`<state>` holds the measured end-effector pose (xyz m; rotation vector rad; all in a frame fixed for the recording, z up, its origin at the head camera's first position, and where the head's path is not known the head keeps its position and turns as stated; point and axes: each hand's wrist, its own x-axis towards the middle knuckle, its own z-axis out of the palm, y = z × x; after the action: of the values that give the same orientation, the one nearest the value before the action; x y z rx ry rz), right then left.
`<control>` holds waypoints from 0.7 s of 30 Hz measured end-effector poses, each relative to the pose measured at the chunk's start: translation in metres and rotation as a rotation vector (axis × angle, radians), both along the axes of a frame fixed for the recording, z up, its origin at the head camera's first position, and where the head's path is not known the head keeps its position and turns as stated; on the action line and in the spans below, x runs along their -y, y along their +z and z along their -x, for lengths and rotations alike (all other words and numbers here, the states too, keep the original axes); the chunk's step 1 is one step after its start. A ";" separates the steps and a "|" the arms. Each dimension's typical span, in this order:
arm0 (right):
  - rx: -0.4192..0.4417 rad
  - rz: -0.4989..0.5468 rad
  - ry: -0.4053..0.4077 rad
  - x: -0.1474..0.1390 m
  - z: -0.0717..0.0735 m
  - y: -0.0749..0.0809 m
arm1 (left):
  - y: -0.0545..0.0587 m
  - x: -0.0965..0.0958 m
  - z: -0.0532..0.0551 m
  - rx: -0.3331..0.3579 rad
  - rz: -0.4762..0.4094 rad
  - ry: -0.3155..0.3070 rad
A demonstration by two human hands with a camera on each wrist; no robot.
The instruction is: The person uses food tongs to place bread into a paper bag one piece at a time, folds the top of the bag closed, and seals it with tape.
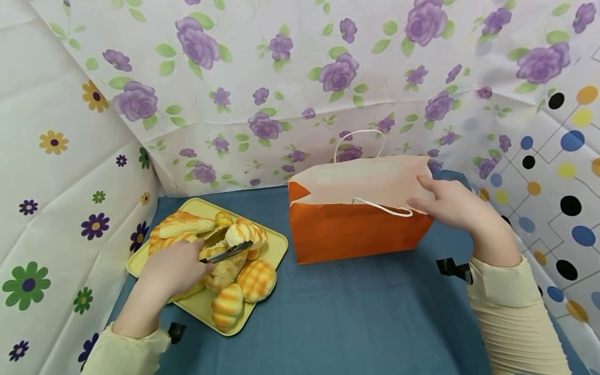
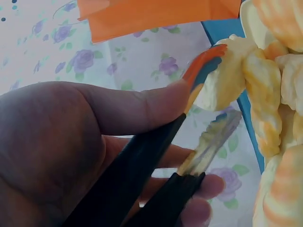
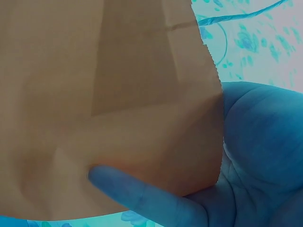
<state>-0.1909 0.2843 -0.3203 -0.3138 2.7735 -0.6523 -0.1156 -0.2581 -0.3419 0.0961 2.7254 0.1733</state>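
My left hand grips a pair of tongs with black handles and metal tips, low over the bread on the yellow tray. In the left wrist view the tips of the tongs stand apart, the upper one overlapping a pale bread roll. Thumb above and fingers below hold the handles. Across the table, my right hand holds the right edge of the open mouth of an orange paper bag. The right wrist view shows one finger lying against the bag's brown-looking paper.
Several breads lie piled on the tray, among them a round crosshatched bun and a ridged roll near its front edge. The bag stands upright with white cord handles. Flowered sheets wall in the blue table.
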 end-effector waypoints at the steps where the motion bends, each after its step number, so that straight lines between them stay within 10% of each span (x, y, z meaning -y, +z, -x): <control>1: 0.001 0.002 -0.002 0.000 0.000 0.000 | -0.001 -0.001 0.001 -0.001 -0.004 0.000; 21: 0.011 0.015 -0.002 -0.002 0.001 0.000 | -0.003 -0.005 0.003 -0.131 0.014 -0.090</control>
<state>-0.1922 0.2864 -0.3208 -0.3102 2.7602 -0.6737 -0.1182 -0.2532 -0.3451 0.2339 2.8454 0.1258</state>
